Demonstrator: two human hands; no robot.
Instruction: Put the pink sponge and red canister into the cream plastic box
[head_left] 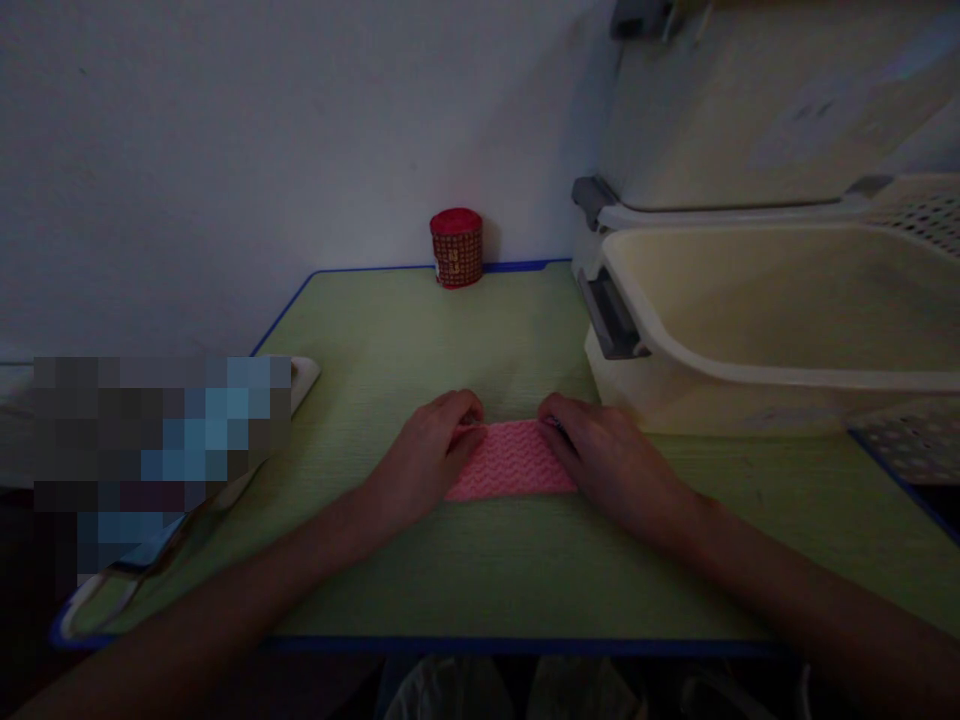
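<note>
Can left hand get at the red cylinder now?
Probably yes: nothing visible stands between the left hand and the red cylinder, and the bin is off to the right. The hand holds the pink knit, so it would likely have to let go first.

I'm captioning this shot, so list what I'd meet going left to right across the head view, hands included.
Pixelated blue-and-white object → left hand → pink textured strip → right hand → cream bin.
</note>
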